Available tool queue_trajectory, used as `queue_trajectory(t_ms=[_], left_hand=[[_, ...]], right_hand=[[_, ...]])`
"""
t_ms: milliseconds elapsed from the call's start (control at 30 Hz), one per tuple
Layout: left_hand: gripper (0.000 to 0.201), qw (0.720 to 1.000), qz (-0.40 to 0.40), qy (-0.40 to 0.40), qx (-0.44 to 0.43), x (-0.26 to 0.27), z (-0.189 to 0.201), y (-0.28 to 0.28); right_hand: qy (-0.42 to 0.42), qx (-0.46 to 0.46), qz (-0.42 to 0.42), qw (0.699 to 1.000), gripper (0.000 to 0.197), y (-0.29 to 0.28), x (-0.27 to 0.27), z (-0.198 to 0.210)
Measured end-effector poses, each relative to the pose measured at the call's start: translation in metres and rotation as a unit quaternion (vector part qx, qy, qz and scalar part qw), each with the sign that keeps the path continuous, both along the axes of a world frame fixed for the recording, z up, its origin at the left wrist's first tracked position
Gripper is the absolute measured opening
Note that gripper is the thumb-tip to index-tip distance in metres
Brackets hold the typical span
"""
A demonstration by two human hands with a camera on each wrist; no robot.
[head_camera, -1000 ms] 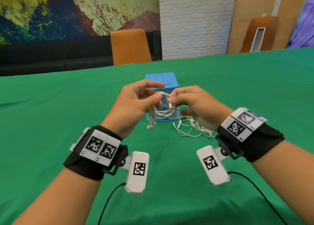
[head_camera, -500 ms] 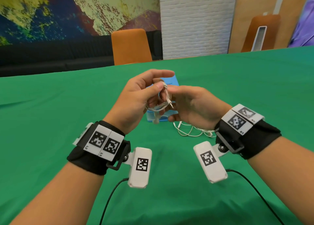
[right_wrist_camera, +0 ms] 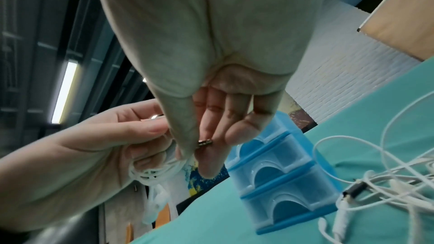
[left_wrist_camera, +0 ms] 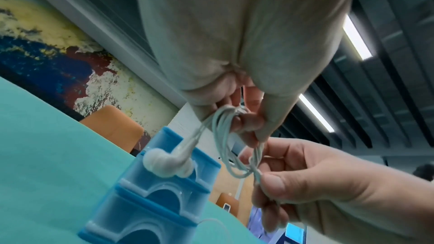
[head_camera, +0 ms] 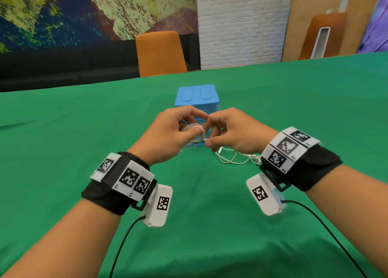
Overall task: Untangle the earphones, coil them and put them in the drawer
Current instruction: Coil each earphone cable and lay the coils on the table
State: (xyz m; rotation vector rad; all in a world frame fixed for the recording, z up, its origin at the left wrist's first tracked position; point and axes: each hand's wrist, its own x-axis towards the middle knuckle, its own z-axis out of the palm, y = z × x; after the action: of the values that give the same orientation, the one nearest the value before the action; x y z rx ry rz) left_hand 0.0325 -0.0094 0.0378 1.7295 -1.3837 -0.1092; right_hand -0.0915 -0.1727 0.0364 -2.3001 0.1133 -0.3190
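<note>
So we're over a big green table (head_camera: pixel 63 141), soft cloth top, a bit wrinkled on the left. At the far middle sits the little blue drawer box (head_camera: pixel 197 96), hard shiny plastic, stacked drawers with arched cut-outs for pulls, all looking closed as far as we can tell.

Our left hand (head_camera: pixel 168 134) has its fingers curled round the coiled earphones (head_camera: pixel 194 133), thin white rubbery cord in loose loops, buds dangling underneath. Our right hand (head_camera: pixel 235 130) pinches the cord end, with the little metal plug (right_wrist_camera: pixel 205 143) poking out between thumb and finger.

The risk we see: that cord is springy, so if the left thumb eases off, the loops probably pop open. Also, a second tangle of white cord (head_camera: pixel 237 158) lies on the cloth at the near right, and the dangling buds could snag it.
</note>
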Motion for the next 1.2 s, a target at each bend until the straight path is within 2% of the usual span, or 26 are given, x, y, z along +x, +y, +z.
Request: queue_trajectory(t_ms=[100,167,300,400,467,600,667,767,867,967,1100,1200], left_hand=[[0.027,0.998,0.021,-0.057,0.03,0.001,-0.016,-0.006],[0.03,0.994,-0.001,-0.085,0.072,0.001,-0.031,-0.007],[0.037,0.964,-0.013,-0.192,0.184,0.005,-0.053,-0.004],[0.037,0.953,0.005,-0.231,0.197,0.006,-0.053,-0.004],[0.036,0.951,-0.018,-0.229,0.207,0.003,-0.049,-0.003],[0.038,0.93,-0.105,-0.174,0.305,-0.009,-0.04,0.001],[0.037,0.928,-0.102,-0.181,0.309,-0.01,-0.036,0.002],[0.03,0.947,-0.067,-0.163,0.269,-0.001,-0.029,0.004],[0.02,0.953,-0.04,-0.152,0.259,0.012,-0.025,0.008],[0.014,0.936,-0.065,-0.174,0.3,0.01,-0.03,0.012],[0.017,0.899,-0.088,-0.244,0.353,0.0,-0.044,0.013],[0.018,0.896,-0.083,-0.241,0.363,-0.002,-0.041,0.012]], right_hand=[[0.05,-0.064,-0.024,0.996,0.023,-0.005,0.006,-0.009],[0.073,-0.089,-0.047,0.992,0.022,-0.009,0.006,-0.013],[0.106,-0.057,-0.056,0.991,0.016,-0.018,0.002,-0.017],[0.133,-0.048,-0.046,0.989,0.012,-0.019,-0.003,-0.017],[0.142,-0.05,-0.034,0.988,0.01,-0.018,-0.005,-0.016],[0.162,-0.054,-0.005,0.985,0.012,-0.015,-0.004,-0.015],[0.166,-0.058,0.004,0.984,0.012,-0.014,-0.003,-0.014],[0.165,-0.078,-0.008,0.983,0.012,-0.017,0.0,-0.016],[0.159,-0.14,-0.04,0.976,0.012,-0.022,0.002,-0.017],[0.188,-0.24,-0.06,0.951,0.015,-0.024,0.0,-0.021],[0.258,-0.333,-0.062,0.905,0.018,-0.025,-0.001,-0.037],[0.261,-0.359,-0.063,0.894,0.008,-0.023,0.0,-0.044]])
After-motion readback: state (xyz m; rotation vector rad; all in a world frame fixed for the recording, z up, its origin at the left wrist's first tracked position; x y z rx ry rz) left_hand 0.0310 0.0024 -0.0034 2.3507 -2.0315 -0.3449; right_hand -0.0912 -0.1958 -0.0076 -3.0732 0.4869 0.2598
